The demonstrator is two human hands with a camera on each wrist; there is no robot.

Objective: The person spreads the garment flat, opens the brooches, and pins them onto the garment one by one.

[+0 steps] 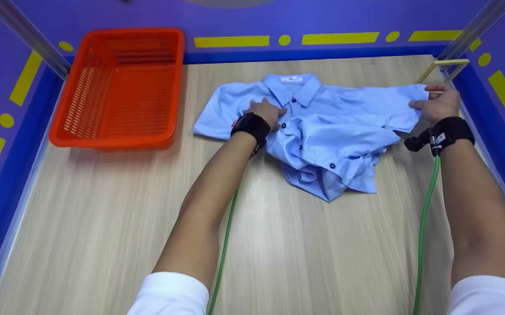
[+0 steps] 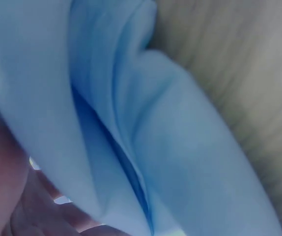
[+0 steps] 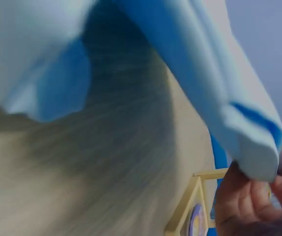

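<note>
A light blue short-sleeved shirt point(image 1: 344, 100) with dark buttons lies on the table, collar toward the far side, its lower part bunched in folds. My left hand point(image 1: 264, 113) rests on the shirt's chest, left of the button line, fingers spread. In the left wrist view, folds of the shirt point(image 2: 180, 132) cover much of that hand point(image 2: 38, 206). At the right, my right hand point(image 1: 442, 104) pinches the end of the sleeve between thumb and fingers. The right wrist view shows the sleeve end point(image 3: 254, 147) held in the right hand point(image 3: 254, 206), the sleeve stretched out sideways.
A red-orange plastic basket point(image 1: 171, 118) stands at the back left of the wooden table point(image 1: 103, 227). Just behind my right hand is a light wooden frame point(image 1: 451, 62). Green cables point(image 1: 427, 210) run from the wrist straps. Blue-purple walls point(image 1: 243, 22) enclose the back and sides.
</note>
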